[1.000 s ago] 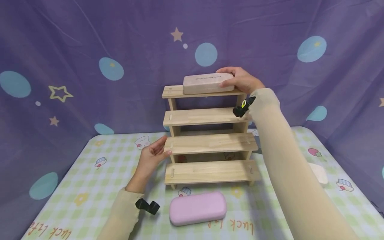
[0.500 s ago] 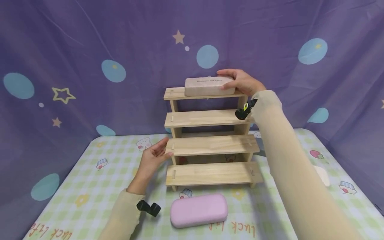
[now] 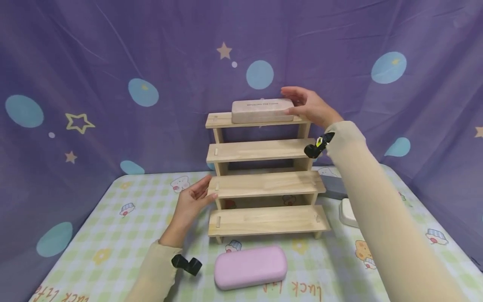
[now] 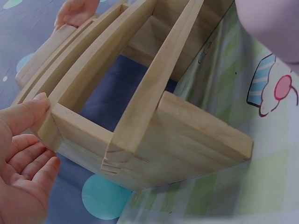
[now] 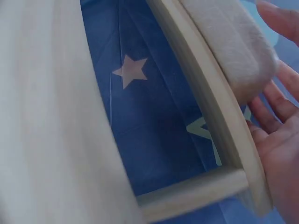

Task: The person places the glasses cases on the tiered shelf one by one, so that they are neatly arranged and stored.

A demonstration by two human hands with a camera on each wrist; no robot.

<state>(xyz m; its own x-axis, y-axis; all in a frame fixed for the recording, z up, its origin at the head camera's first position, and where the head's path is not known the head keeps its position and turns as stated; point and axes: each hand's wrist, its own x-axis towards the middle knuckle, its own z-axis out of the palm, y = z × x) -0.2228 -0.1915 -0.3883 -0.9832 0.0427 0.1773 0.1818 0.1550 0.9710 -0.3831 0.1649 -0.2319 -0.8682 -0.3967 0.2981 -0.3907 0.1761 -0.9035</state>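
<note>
A four-step wooden display shelf point(image 3: 264, 184) stands on the table. On its top board lies a pale, off-white glasses case point(image 3: 260, 112) with small dark lettering, off-centre to the right. My right hand point(image 3: 311, 105) is at that case's right end with relaxed, spread fingers. In the right wrist view the thumb stands clear of the pale case, while the fingers lie close by its end; whether they touch is unclear. My left hand point(image 3: 192, 203) holds the left end of the second board from the bottom, thumb in front and fingers behind.
A pink glasses case point(image 3: 250, 267) lies in front of the shelf. To the right, a dark grey case point(image 3: 333, 187) and a white case point(image 3: 347, 213) are partly hidden by the right arm. A purple curtain point(image 3: 181, 46) hangs behind the checked tablecloth point(image 3: 102, 226).
My right hand has loosened its hold and drawn slightly right, off the pale glasses case, which stays on the top board. The left hand keeps its place on the shelf.
</note>
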